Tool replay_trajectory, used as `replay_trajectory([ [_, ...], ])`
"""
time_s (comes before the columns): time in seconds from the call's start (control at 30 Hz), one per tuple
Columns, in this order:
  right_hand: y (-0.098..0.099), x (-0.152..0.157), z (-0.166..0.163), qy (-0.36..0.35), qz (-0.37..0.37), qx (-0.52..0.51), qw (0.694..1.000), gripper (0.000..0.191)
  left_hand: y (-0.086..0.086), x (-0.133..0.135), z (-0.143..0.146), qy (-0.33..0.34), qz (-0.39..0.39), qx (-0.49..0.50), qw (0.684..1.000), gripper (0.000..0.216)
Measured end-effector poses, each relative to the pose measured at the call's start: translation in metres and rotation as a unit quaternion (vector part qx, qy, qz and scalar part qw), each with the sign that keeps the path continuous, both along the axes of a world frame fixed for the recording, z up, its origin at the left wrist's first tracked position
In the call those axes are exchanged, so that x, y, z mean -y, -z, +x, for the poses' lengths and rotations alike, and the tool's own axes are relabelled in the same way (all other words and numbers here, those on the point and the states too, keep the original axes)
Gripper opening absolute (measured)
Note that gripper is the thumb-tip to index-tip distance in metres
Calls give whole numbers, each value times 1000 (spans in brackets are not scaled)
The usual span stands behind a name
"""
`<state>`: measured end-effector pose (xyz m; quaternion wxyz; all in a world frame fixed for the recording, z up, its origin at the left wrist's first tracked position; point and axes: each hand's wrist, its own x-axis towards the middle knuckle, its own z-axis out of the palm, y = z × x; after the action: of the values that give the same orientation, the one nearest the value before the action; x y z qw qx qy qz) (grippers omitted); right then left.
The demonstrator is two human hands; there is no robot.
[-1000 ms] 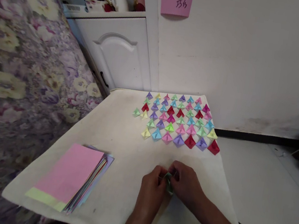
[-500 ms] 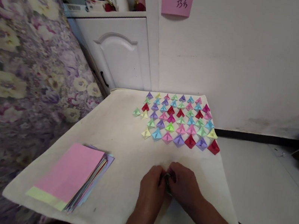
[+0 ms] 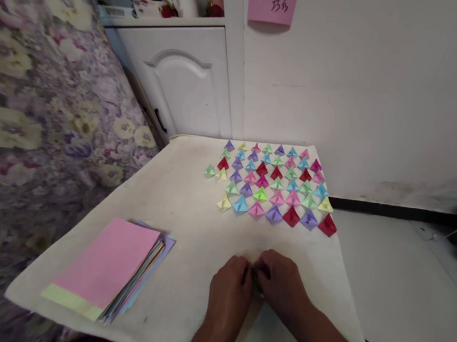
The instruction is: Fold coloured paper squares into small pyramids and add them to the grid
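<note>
Head cam: left hand and right hand fingertips pinched together on a green paper piece, mostly hidden between them. I'd press it flat against the table for sharp creases. Folded shapes sit just beyond the fingers, paper stack off to their left.

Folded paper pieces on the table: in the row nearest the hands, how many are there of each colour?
Yellow piece: 1
Blue piece: 1
Pink piece: 1
Purple pieces: 2
Red pieces: 2
Total: 7
</note>
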<state>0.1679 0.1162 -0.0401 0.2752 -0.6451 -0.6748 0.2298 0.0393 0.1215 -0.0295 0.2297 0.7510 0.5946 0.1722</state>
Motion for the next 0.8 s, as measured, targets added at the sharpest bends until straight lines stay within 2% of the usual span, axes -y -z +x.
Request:
replay_trajectory([
  [0.53, 3, -5, -1, 9, -3, -4, 1000, 12, -1, 2, -1, 38, 18, -23, 999, 25],
  [0.8, -4, 0, 8, 18, -40, -42, 998, 19, -4, -2, -7, 29, -11, 54, 998, 23],
])
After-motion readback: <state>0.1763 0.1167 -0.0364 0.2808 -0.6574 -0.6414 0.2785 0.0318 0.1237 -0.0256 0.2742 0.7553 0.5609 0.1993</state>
